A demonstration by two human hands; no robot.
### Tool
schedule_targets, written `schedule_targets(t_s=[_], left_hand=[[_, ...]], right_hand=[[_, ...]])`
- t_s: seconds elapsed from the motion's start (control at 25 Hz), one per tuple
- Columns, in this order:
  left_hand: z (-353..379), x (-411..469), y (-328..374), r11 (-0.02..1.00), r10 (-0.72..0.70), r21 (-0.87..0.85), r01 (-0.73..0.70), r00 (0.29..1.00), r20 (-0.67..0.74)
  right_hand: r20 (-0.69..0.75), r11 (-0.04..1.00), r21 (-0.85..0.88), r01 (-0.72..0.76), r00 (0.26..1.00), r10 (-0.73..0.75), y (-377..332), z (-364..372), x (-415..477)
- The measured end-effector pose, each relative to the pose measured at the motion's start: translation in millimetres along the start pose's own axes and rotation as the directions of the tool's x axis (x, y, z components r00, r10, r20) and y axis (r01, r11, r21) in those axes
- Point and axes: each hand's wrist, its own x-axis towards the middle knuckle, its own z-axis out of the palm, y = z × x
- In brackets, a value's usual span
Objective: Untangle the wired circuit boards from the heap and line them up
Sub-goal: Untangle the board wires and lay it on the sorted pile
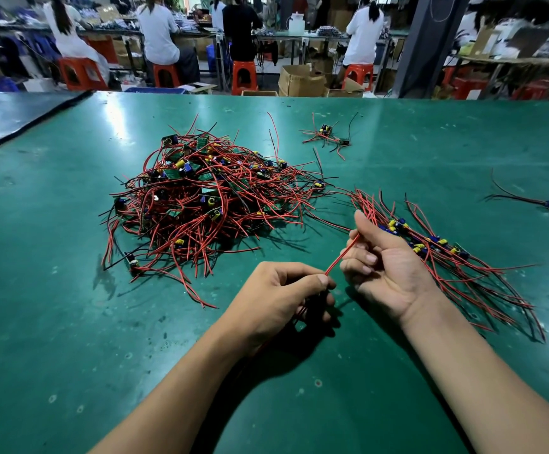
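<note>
Left hand (279, 290) and right hand (384, 263) grips pinch one red wire (341, 255); heap (207, 198) left, lined-up boards (430, 244) right.

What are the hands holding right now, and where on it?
One red wire, stretched between them: the left hand pinches its near part, and the right hand curls round it farther along.

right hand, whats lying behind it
The row of boards with red and black wires, on the table. The right hand covers the row's left part. It and the left hand hold a red wire.
</note>
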Motion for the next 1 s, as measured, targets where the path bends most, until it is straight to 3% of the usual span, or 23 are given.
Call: schedule_targets(t_s=[0.2,0.32,0.44,0.52,0.64,0.84,1.0], left_hand=[[-1,-2,1,0.998,-0.012,0.069,0.011,1.0,0.015],[0,-1,1,0.999,-0.03,0.023,0.031,0.999,-0.02],[0,0,1,1.0,-0.017,0.002,0.017,0.998,-0.059],[-2,0,2,1.0,-0.023,-0.023,0.021,0.996,-0.082],[-5,0,5,0.996,-0.049,-0.085,0.042,0.995,-0.085],[-5,-2,6,0.998,-0.058,-0.025,0.058,0.998,0.004],[-5,-3,7,0.998,-0.056,0.02,0.055,0.998,0.041]], right_hand=[[-0.018,1.0,-0.009,0.016,1.0,-0.016,0,-2,3],[-0.012,0.965,-0.246,0.089,0.995,-0.095,6,-2,0],[0.142,0.883,-0.456,0.109,0.989,-0.049,16,-3,-6],[0.194,0.849,-0.523,0.067,0.98,0.042,20,-4,-9],[0.192,0.809,-0.583,0.079,0.98,0.043,18,-8,-8],[0.124,0.865,-0.473,0.168,0.985,-0.123,6,-10,1],[-0.01,0.954,-0.275,0.121,0.992,-0.129,-5,-10,2]])
